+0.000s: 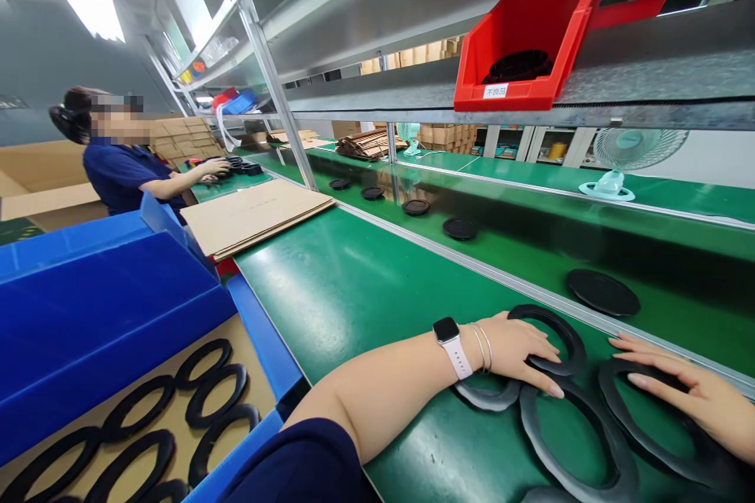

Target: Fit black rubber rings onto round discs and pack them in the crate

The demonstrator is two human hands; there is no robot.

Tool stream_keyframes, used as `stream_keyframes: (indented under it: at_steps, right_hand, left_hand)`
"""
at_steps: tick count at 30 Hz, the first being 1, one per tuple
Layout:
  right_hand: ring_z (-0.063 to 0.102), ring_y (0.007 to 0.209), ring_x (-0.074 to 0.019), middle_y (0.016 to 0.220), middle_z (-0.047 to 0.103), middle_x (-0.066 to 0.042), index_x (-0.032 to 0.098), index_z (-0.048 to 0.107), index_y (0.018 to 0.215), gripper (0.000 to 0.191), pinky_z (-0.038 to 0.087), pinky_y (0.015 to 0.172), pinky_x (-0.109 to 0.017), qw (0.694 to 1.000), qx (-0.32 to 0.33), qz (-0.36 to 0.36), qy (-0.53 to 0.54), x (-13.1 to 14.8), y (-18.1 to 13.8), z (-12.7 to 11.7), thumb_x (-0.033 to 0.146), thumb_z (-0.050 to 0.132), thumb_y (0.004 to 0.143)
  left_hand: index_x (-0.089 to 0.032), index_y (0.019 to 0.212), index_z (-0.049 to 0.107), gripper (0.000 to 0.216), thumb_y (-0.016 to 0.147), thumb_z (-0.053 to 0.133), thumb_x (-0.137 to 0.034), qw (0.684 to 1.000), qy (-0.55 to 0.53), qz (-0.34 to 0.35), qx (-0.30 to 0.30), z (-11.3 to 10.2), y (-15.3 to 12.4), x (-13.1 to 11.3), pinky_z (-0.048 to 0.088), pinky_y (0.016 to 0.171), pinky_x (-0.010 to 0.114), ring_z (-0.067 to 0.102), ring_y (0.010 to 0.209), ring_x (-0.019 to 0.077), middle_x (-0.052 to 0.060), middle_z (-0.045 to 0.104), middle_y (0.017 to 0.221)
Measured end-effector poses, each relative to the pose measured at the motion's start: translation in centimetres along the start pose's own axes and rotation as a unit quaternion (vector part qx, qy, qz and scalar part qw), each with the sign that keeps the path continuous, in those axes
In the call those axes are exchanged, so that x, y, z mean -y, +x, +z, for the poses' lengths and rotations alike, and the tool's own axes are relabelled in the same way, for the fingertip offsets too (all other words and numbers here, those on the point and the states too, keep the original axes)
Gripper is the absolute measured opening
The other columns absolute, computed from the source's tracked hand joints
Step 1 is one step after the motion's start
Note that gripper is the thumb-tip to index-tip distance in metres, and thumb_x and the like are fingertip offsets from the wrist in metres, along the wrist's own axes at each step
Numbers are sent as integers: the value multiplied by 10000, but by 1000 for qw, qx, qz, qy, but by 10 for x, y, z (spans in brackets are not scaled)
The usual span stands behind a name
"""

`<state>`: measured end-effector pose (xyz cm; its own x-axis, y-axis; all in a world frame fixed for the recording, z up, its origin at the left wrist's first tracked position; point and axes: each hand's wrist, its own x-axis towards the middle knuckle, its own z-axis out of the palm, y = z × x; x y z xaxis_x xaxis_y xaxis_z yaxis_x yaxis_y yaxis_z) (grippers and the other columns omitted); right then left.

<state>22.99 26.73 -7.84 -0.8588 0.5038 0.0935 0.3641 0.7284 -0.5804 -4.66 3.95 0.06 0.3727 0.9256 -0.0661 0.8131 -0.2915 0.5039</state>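
My left hand (pixel 522 352) lies palm down over black rubber-looking rings on the green table (pixel 354 275), its fingers spread. One ring (pixel 575 342) curves beyond its fingertips, and a larger ring (pixel 625 448) lies just nearer to me, by the thumb. Further right, my right hand (pixel 690 385) stretches its fingers across another black ring (pixel 613 405); its wrist leaves the frame. Both hands touch the rings without visibly closing on them. Part of a ring (pixel 489 397) shows beneath my left wrist.
An open blue box (pixel 265 346) at left holds several black rings (pixel 138 409) on cardboard. Flat cardboard sheets (pixel 259 212) lie beyond. Black discs (pixel 602 292) sit on the green conveyor (pixel 519 267) behind a metal rail. A red bin (pixel 472 78) hangs above. A co-worker (pixel 127 173) handles black parts.
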Motion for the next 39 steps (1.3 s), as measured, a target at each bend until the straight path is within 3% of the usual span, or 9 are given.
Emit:
stream_keyframes:
  at_steps: [15, 23, 39]
  right_hand:
    - [495, 1293, -326, 1393, 546, 33, 387, 724, 1125, 441, 357, 1077, -469, 1000, 4, 5, 11, 7, 1, -1, 657, 603, 798]
    - [495, 1291, -337, 1390, 549, 33, 383, 725, 1123, 441, 365, 1074, -476, 1000, 5, 0, 10, 5, 1, -1, 654, 606, 797]
    - [495, 1291, -337, 1393, 545, 38, 391, 724, 1126, 458, 349, 1082, -472, 1000, 12, 17, 11, 12, 0, -3, 677, 602, 790]
  left_hand:
    - [-271, 1289, 569, 512, 906, 439, -584, 1000, 7, 4, 6, -1, 0, 0, 174, 1154, 621, 317, 1451, 273, 10, 517, 1478]
    - [-206, 1320, 538, 518, 934, 463, -542, 1000, 2, -4, 10, 0, 2, 0, 190, 1127, 673, 337, 1438, 235, 50, 522, 1471]
    - [-222, 1335, 525, 423, 990, 385, -422, 999, 16, -25, 28, -2, 1, -3, 143, 1144, 677, 320, 1449, 203, 29, 494, 1495]
